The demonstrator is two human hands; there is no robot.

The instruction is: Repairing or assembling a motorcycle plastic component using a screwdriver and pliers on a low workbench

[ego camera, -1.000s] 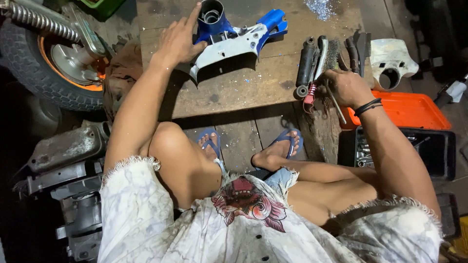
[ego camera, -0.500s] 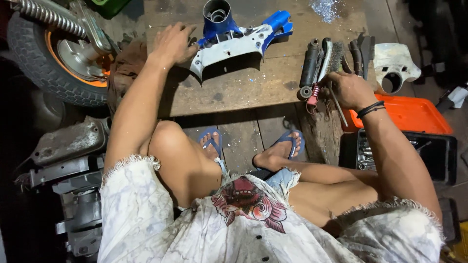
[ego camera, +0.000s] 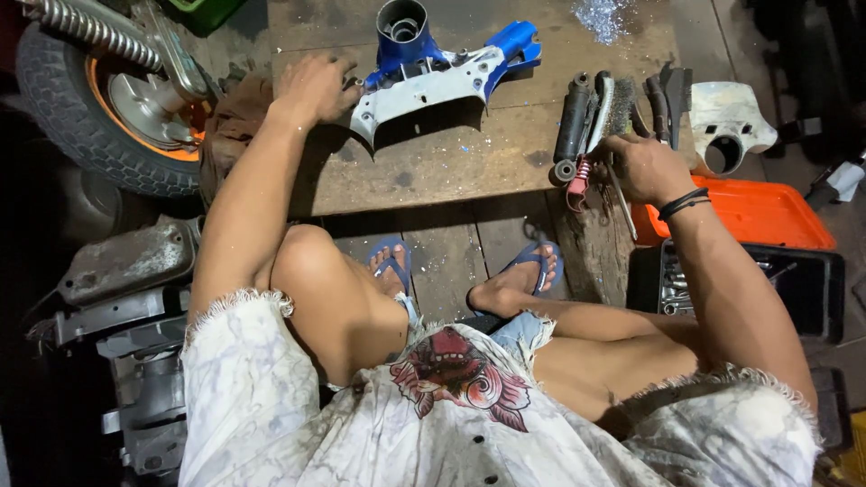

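Seated at a low wooden counter [ego camera: 433, 167], working on a blue-and-white motorcycle part [ego camera: 442, 77].

Left hand [ego camera: 311, 88] pressed flat, fingers spread, against the part's near-left end; right hand [ego camera: 642, 167] curled shut round a thin metal tool [ego camera: 622, 203]. Just left of the right fingers, a wire brush [ego camera: 613, 104] and dark grips [ego camera: 572, 122]; beyond them, a white housing [ego camera: 731, 122]; beneath the wrist, an orange case [ego camera: 753, 212]. Left of the left fingers, a wheel [ego camera: 90, 108].

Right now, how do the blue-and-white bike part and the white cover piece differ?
The blue-and-white bike part lies on the wooden board with the left hand at its end; the white cover piece sits off the board by the orange case lid, untouched. The first is longer and two-coloured, the second plain white. Both have a round opening.
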